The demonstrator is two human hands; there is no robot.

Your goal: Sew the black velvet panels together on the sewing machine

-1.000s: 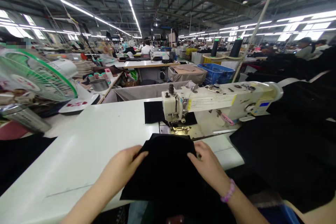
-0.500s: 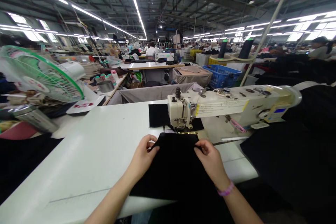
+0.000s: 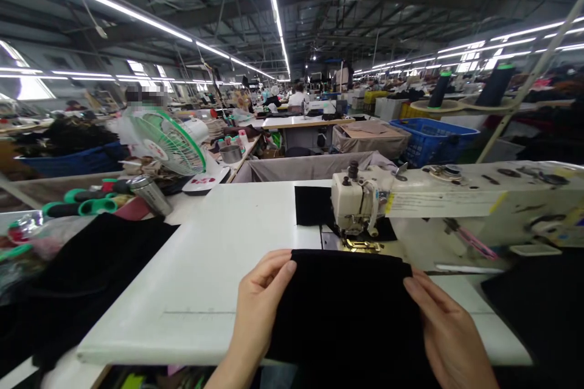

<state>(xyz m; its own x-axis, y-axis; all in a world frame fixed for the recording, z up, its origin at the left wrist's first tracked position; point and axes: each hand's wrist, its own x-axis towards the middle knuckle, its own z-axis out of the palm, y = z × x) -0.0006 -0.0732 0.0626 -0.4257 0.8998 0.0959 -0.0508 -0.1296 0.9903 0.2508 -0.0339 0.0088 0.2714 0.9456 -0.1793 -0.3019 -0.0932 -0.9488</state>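
A black cloth (image 3: 349,310) hangs between my two hands, its folded top edge stretched level just in front of the sewing machine (image 3: 360,200). My left hand (image 3: 264,292) pinches the upper left corner between thumb and fingers. At the upper right corner, my right hand (image 3: 440,310) grips the cloth, its fingertips partly behind the fabric. Beyond the cloth, the brass-coloured guide (image 3: 362,245) shows under the machine head. Another black piece (image 3: 312,205) lies flat on the white table (image 3: 219,255), to the left of and behind the needle area.
On the left are a green-rimmed fan (image 3: 166,140), a steel flask (image 3: 149,194), thread spools (image 3: 98,205) and a heap of black fabric (image 3: 104,261). A blue basket (image 3: 433,140) stands behind the machine. More dark fabric (image 3: 542,298) lies at the right.
Both hands have drawn the black cloth back from the machine, closer to me, and its top edge is spread wider. The view has turned left, so the machine appears farther right.
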